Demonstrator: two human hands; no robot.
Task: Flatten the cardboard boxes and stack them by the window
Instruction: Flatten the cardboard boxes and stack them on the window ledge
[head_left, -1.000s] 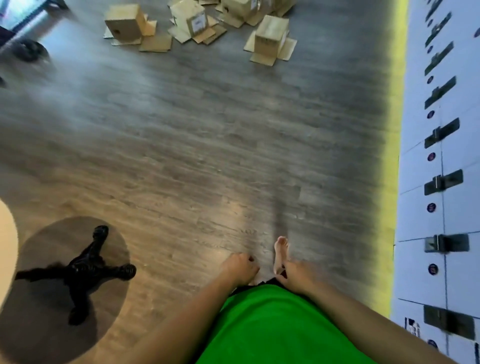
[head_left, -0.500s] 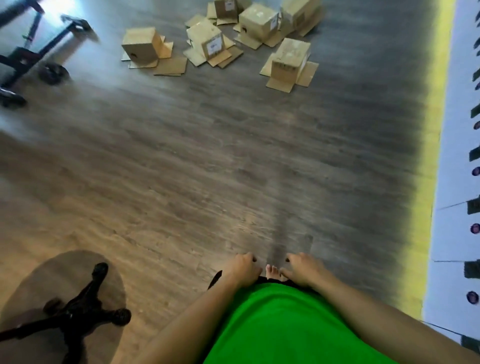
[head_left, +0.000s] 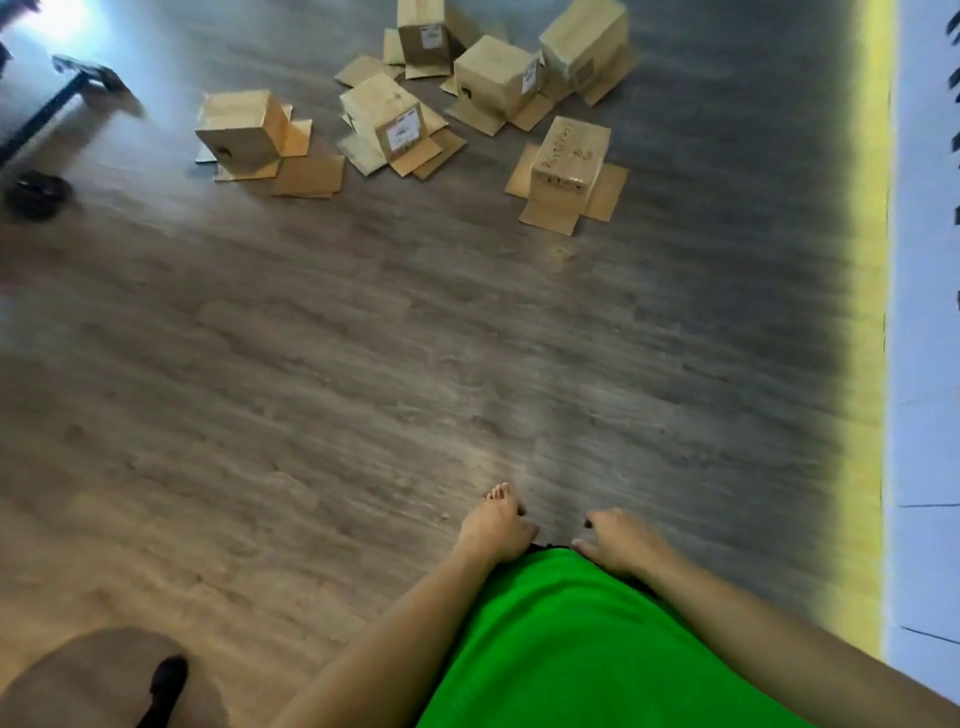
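I'd judge the job barely begun. The floor takes up most of my view, and five boxes stand on it at the far side, all of them standing at full height with their flaps splayed out flat around them; none looks flattened. They sit well apart from me, so I would expect a walk over before any folding. I can't see a stack anywhere, and no window as such, only a bright glare at the top left corner. Down the right edge runs a white wall, blurred, its dark marks unreadable. A black frame at the left is cut off. My left hand and right hand hang by my green shirt, fingers loosely curled, holding nothing. A bare foot peeks past the left one.
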